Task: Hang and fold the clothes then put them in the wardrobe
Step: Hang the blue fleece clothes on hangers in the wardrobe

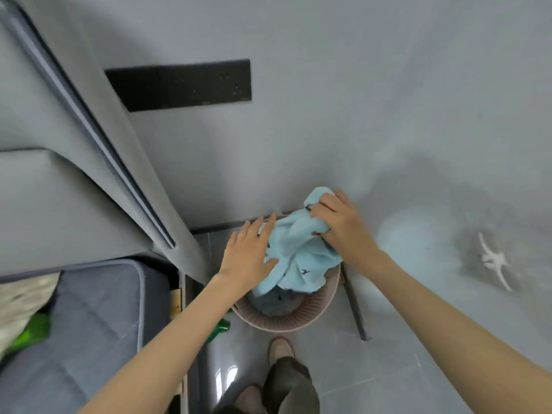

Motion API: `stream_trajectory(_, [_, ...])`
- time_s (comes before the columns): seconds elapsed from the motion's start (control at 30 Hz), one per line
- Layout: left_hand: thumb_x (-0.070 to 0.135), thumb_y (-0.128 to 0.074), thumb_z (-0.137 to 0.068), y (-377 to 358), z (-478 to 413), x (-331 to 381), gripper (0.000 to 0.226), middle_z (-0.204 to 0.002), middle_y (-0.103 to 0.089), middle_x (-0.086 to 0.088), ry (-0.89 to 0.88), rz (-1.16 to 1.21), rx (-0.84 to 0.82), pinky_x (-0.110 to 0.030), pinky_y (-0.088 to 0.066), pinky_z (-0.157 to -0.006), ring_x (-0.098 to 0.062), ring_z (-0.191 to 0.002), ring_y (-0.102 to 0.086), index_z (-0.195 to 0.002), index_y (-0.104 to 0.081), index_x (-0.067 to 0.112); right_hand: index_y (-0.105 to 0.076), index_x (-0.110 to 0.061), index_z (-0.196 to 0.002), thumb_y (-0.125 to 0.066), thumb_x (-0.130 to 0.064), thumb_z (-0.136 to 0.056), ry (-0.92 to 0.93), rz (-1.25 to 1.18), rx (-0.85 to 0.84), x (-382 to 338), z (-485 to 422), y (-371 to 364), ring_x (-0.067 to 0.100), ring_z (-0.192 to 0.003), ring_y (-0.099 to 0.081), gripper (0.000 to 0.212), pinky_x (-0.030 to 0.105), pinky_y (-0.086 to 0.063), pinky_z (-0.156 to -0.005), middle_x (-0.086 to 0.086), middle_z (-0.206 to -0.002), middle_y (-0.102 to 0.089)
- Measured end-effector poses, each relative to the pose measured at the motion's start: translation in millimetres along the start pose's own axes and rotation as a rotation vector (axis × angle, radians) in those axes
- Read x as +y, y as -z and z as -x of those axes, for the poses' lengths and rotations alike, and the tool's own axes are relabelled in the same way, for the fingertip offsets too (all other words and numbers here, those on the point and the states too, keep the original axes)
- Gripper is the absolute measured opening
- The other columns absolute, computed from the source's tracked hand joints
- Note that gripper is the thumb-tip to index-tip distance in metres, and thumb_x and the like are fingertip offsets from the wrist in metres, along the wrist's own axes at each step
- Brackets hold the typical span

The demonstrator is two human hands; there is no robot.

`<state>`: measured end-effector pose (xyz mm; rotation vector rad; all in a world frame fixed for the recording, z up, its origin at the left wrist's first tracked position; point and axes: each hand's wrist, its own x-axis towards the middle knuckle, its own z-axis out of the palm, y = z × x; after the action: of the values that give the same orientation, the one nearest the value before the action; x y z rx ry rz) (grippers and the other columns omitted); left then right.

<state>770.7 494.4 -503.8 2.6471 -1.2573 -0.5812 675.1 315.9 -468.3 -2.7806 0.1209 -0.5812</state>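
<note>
View: head camera, looking down; the only view.
Task item: light blue soft garment with small dark prints (298, 255), centre of frame, bunched, its lower edge hanging at the mouth of the round pink ribbed laundry basket (298, 322).
Right hand (340, 225): grip clenched round the garment's upper bunch.
Left hand (248, 258): grip released; straight fingers lie flat against the garment's left side.
Container: the basket stands on the floor by the grey wall. More bluish cloth lies in its bottom; what kind is unclear.
Nearby: green glossy bottle (221, 327) on the floor just left of the basket.
Risk (judged): the trailing edge may catch the cloth below and drag it out. A one-handed hold could let the garment drop. A swing could topple the bottle.
</note>
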Motion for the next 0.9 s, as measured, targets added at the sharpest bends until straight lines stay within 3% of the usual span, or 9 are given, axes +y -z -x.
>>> stream_trajectory(0.13, [0.051,-0.061,-0.083,84,18,37,0.097,-0.156,-0.016,0.001,-0.1,0.1,0.109,-0.038,-0.028,-0.112,-0.021,-0.142,-0.022,-0.152,0.0,0.022,-0.065,0.001,-0.079,-0.063,0.006,-0.079,0.111,0.052,0.191,-33,-42,112,0.022,-0.079,-0.037,0.005,0.034,-0.046,-0.056,0.015,-0.08,-0.06])
stream_trajectory(0.27, [0.049,-0.073,-0.073,166,39,76,0.108,-0.15,-0.031,0.002,-0.203,0.262,0.273,-0.041,-0.038,-0.102,-0.021,-0.133,-0.037,-0.152,-0.005,0.024,-0.063,0.001,-0.073,-0.066,0.012,-0.076,0.138,0.14,0.41,-74,-72,216,0.02,-0.077,-0.035,0.012,0.024,-0.035,-0.061,0.014,-0.075,-0.058])
stream_trajectory(0.37, [0.046,-0.068,-0.078,218,57,107,0.087,-0.135,-0.05,0.003,-0.319,0.398,0.35,-0.041,-0.045,-0.092,-0.021,-0.116,-0.052,-0.147,-0.019,0.027,-0.061,0.002,-0.071,-0.063,0.012,-0.075,0.181,0.234,0.526,-108,-80,286,0.024,-0.073,-0.04,0.011,0.028,-0.036,-0.06,0.015,-0.075,-0.057])
stream_trajectory(0.47, [0.033,-0.05,-0.093,253,78,133,0.058,-0.12,-0.061,-0.005,-0.362,0.506,0.329,-0.046,-0.05,-0.085,-0.029,-0.102,-0.06,-0.144,-0.023,0.029,-0.061,0.003,-0.073,-0.061,0.008,-0.076,0.181,0.305,0.58,-137,-72,343,0.031,-0.069,-0.051,0.005,0.032,-0.039,-0.063,0.016,-0.077,-0.058])
stream_trajectory(0.6, [0.022,-0.045,-0.094,278,102,161,0.049,-0.111,-0.064,-0.006,-0.463,0.429,0.328,-0.047,-0.05,-0.078,-0.032,-0.09,-0.06,-0.141,-0.031,0.027,-0.059,0.004,-0.082,-0.064,0.006,-0.073,0.009,0.348,0.549,-157,-35,393,0.031,-0.077,-0.05,0.011,0.025,-0.033,-0.069,0.018,-0.087,-0.056])
stream_trajectory(0.77, [0.018,-0.045,-0.091,281,130,203,0.036,-0.099,-0.064,-0.003,-0.555,0.425,0.351,-0.043,-0.05,-0.071,-0.031,-0.082,-0.059,-0.126,-0.039,0.026,-0.051,-0.005,-0.095,-0.061,0.002,-0.075,-0.251,0.33,0.429,-161,26,427,0.024,-0.083,-0.044,0.024,0.034,-0.043,-0.069,0.002,-0.099,-0.042])
stream_trajectory(0.83, [0.015,-0.046,-0.089,280,143,223,0.026,-0.089,-0.063,-0.003,-0.592,0.436,0.36,-0.04,-0.046,-0.065,-0.029,-0.075,-0.056,-0.113,-0.043,0.023,-0.05,-0.014,-0.111,-0.059,-0.001,-0.074,-0.335,0.306,0.339,-161,52,437,0.023,-0.09,-0.046,0.041,0.04,-0.048,-0.074,0.0,-0.111,-0.042])
stream_trajectory(0.9, [0.012,-0.046,-0.085,279,157,243,0.02,-0.081,-0.06,-0.001,-0.638,0.444,0.366,-0.036,-0.044,-0.06,-0.026,-0.07,-0.054,-0.103,-0.043,0.022,-0.036,-0.031,-0.135,-0.061,-0.006,-0.07,-0.454,0.289,0.156,-159,81,443,0.026,-0.105,-0.046,0.074,0.043,-0.051,-0.077,-0.001,-0.132,-0.033])
